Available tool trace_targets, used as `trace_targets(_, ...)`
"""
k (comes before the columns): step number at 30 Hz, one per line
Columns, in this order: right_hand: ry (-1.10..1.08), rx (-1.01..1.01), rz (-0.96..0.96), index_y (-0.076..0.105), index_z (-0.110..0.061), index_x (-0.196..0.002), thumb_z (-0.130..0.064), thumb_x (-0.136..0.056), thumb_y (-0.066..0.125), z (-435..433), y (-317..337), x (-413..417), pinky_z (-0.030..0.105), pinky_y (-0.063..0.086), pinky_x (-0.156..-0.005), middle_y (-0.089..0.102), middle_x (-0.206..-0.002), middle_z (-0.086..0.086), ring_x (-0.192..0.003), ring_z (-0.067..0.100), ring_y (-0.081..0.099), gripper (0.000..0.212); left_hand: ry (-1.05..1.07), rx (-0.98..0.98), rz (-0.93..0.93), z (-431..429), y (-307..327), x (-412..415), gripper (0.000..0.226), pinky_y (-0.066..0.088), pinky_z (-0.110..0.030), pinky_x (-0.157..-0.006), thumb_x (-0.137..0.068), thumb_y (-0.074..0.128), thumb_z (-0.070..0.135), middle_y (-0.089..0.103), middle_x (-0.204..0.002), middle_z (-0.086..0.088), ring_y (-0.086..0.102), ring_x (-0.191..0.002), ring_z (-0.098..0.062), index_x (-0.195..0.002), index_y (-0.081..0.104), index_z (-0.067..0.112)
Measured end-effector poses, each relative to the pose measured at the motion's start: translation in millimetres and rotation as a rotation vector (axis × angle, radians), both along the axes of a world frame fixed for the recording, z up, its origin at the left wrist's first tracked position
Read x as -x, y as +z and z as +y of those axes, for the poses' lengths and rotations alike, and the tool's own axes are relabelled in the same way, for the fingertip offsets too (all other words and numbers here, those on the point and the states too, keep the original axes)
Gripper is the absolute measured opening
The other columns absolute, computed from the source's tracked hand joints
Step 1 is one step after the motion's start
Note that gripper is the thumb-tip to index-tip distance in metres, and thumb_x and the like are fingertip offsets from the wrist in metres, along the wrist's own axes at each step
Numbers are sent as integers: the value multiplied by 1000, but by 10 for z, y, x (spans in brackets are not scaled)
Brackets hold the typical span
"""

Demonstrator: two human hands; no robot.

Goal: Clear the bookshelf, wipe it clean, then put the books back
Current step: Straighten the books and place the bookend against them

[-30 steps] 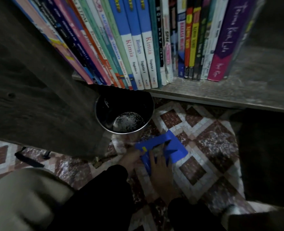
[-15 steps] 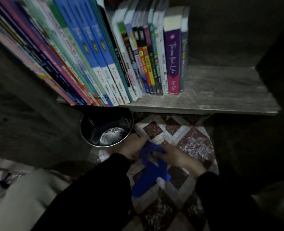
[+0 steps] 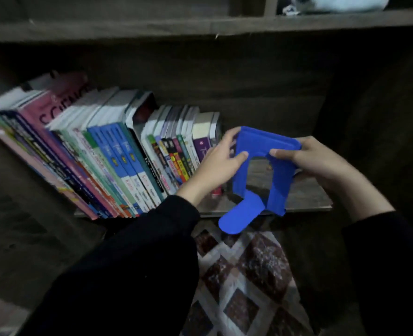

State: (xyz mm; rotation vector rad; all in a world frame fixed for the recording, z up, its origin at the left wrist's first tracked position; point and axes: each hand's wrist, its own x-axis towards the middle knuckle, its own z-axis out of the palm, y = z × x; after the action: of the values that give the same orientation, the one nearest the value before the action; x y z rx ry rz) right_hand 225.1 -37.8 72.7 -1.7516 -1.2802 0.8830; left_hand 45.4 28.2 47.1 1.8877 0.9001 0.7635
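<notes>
Both hands grip one item. The item is a bright blue flat bookend (image 3: 266, 141) with an arched cut-out and a rounded tongue bent out at its lower end; whether it is metal or plastic cannot be told. It is held in the air just to the right of the row of upright books (image 3: 118, 156), nearly upright, with its tongue hanging past the front edge of the board that carries the books.

The left hand (image 3: 215, 166) pinches the bookend's left upright, thumb on the near face and fingers curled over the top corner; this hand overlaps the last purple spine of the row. The right hand (image 3: 307, 161) pinches the right upright in the same way. Both forearms wear black sleeves (image 3: 132, 263).

The books lean left and fill the left part of the grey wooden shelf board (image 3: 304, 195); the board to the right of the books is bare. Below the books lies a patterned brown-and-white tiled floor (image 3: 249, 275). Above the books runs another dark shelf board (image 3: 200, 25).
</notes>
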Motion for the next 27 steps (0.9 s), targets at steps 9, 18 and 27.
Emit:
trace_targets(9, -483, -45, -460, 60, -14, -120, -25, -98, 49, 522, -250, -62, 43, 51, -85, 64, -106, 13, -99, 32, 62, 28, 391, -686, 449, 362, 233, 35, 47, 16, -32, -114, -96, 48, 20, 44, -145, -8, 22, -141, -25, -142, 41, 13)
trace_targets(18, -431, -32, -641, 54, -9, -123, -18, -99, 43, 827, -566, 271, 44, 45, -87, 63, -114, 19, -109, 40, 57, 28, 443, -557, 799, 522, -80, 4, 65, -12, -50, -117, -98, 46, 37, 23, -157, -12, 6, -148, -28, -150, 23, 6)
trace_targets(27, -383, -112, -289, 60, -13, -125, -26, -99, 47, 899, -743, -27, 40, 44, -93, 66, -110, 19, -109, 37, 57, 32, 389, -627, 813, 404, -176, -91, 69, -18, -51, -112, -98, 44, 26, 8, -160, -11, 1, -148, -25, -152, 6, 5)
